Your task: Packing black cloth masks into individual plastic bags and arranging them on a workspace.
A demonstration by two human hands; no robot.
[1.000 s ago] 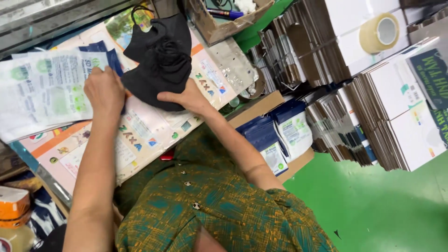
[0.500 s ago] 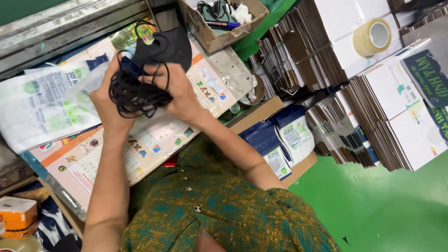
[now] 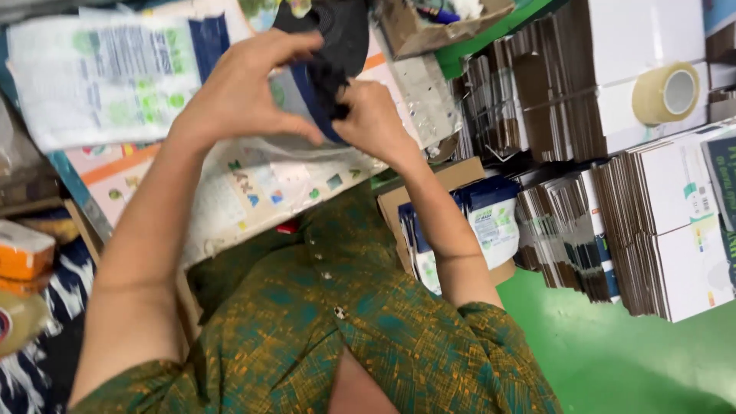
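Right hand (image 3: 376,123) pinches a bundle of black masks (image 3: 331,54) at upper centre of the frame, pushing it toward a clear, blue-edged pouch (image 3: 307,115) that the left hand (image 3: 238,96) grips by its mouth. Masks look only partly in; more printed pouches (image 3: 107,77) wait on the surface (image 3: 253,192) at upper left.

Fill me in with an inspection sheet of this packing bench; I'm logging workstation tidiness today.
Surface: worktable covered with printed sheets.
Job's things: stack of black masks going into a clear printed pouch.
Clutter: more printed pouches; open carton of oddments.
Hands: left hand holds the pouch; right hand grips the masks.
Cables: nothing seen.
Surroundings: flattened cartons, tape roll, box of filled pouches, green floor.
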